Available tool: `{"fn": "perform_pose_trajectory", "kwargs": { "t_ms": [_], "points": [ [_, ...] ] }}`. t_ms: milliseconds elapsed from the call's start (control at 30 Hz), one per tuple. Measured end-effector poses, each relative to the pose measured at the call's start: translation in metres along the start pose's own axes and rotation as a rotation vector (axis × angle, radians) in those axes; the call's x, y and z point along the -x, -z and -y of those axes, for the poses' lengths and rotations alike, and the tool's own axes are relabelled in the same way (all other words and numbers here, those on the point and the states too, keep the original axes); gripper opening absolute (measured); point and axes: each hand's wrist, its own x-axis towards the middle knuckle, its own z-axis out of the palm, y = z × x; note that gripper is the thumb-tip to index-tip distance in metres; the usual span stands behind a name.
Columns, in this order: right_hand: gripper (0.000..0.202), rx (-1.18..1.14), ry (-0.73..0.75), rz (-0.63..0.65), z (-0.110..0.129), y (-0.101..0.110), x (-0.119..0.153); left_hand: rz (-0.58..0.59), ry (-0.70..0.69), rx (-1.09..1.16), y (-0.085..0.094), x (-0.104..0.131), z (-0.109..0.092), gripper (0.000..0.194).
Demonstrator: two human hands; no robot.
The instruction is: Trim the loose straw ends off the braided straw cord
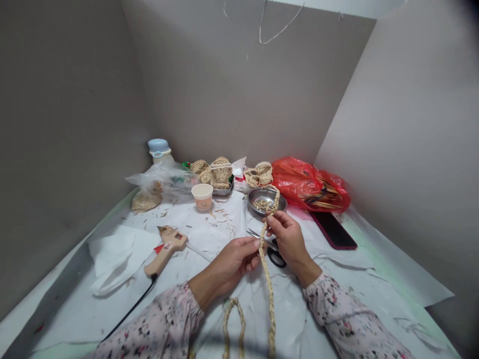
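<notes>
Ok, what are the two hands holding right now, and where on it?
Both hold one braided straw cord. The right hand pinches it near its looped upper end; the left hand grips it just below, and the rest hangs toward the person.

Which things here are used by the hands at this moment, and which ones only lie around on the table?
In use:
- braided straw rope, held by left hand and right hand

Lying about:
- scissors
- glue gun
- paper cup
- metal bowl
- phone
- red bag
- woven baskets
</notes>
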Motion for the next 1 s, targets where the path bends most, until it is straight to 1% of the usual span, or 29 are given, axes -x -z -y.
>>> {"fn": "perform_pose_trajectory", "kwargs": {
  "t_ms": [200, 333, 600, 833, 933, 1000],
  "points": [
    [0.024, -0.019, -0.004, -0.003, -0.0014, 0.001, -0.0001, -0.012, 0.007, -0.021, -0.0011, -0.0011, -0.0005, 0.024],
    [0.022, -0.031, 0.0, -0.004, -0.0018, 0.0012, 0.0003, -0.042, -0.004, -0.012, -0.0017, -0.0014, -0.0002, 0.022],
    [0.023, -0.048, 0.014, -0.008, -0.0012, 0.0005, 0.0008, -0.068, -0.019, 0.01, -0.0008, -0.0019, 0.0006, 0.025],
    [0.022, -0.04, 0.017, -0.009, -0.0019, 0.0008, 0.0004, -0.095, -0.014, 0.0, -0.0033, -0.0013, -0.0012, 0.024],
    [0.022, -0.028, 0.021, -0.009, -0.0016, 0.0008, 0.0002, -0.086, -0.023, 0.004, -0.003, -0.0013, -0.0007, 0.024],
    [0.023, -0.016, 0.028, -0.021, -0.0014, 0.0012, -0.0001, -0.064, -0.021, 0.018, -0.0022, -0.001, 0.0001, 0.027]
  ]
}}
